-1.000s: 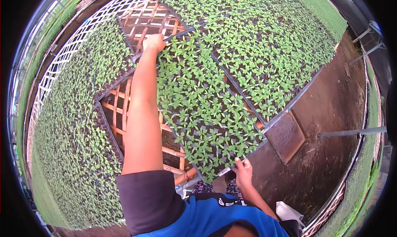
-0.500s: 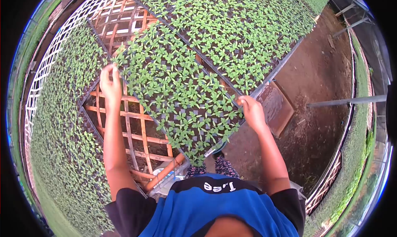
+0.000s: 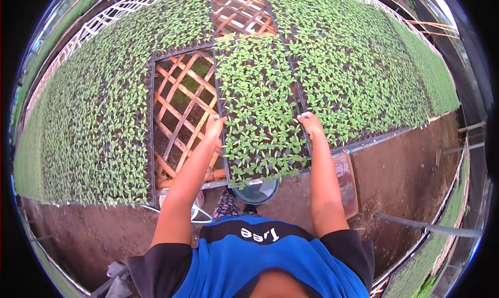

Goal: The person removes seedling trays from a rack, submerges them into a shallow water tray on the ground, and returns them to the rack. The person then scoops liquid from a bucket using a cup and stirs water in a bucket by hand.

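Head view: seedling tray (image 3: 261,108) on lattice counter (image 3: 183,98), near end at front edge — left hand (image 3: 214,126) closed on left rim, right hand (image 3: 311,124) closed on right rim. Round tub (image 3: 257,193) below near end — other trays (image 3: 358,85) to right.

I see a long, dark tray (image 3: 226,160) lying between the left fingers (image 3: 222,120) and the right fingers (image 3: 302,119), crowded with upright, leafy green seedlings (image 3: 257,95), its pale-marked end bodyward of both.
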A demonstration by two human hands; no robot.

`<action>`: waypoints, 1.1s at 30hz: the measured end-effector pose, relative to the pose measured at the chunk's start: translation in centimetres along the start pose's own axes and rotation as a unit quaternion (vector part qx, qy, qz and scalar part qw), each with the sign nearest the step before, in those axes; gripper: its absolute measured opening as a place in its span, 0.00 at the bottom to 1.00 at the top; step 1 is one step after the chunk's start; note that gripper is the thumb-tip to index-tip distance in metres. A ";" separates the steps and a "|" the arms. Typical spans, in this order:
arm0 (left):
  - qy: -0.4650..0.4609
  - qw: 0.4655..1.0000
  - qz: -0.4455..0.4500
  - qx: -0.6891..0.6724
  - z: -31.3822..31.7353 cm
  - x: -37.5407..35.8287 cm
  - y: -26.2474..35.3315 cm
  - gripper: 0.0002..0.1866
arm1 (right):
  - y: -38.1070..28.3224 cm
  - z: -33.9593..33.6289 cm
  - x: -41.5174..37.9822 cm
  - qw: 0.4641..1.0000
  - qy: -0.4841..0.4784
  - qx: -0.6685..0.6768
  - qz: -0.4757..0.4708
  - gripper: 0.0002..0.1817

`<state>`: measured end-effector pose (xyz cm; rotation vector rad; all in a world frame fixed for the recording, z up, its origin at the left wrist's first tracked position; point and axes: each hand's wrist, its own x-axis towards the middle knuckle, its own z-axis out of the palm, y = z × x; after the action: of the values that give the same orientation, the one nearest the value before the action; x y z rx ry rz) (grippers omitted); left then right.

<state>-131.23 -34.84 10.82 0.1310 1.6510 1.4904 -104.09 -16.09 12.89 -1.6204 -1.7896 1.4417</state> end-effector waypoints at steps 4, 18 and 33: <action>0.070 0.987 0.106 0.101 1.4 3.0 -1.6 0.15 | -2.6 0.2 0.5 0.997 -0.057 -0.050 0.015 0.16; 0.094 0.888 0.388 0.227 4.4 -1.1 6.5 0.14 | -10.1 2.2 -3.2 0.943 0.145 -0.048 -0.295 0.15; 0.151 0.842 0.465 0.229 9.5 26.2 27.6 0.13 | -28.9 6.3 26.8 0.930 0.159 -0.047 -0.327 0.19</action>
<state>-153.60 -4.44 21.51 1.1600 2.3531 1.8006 -132.87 9.27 23.99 -1.0455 -1.9505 0.7549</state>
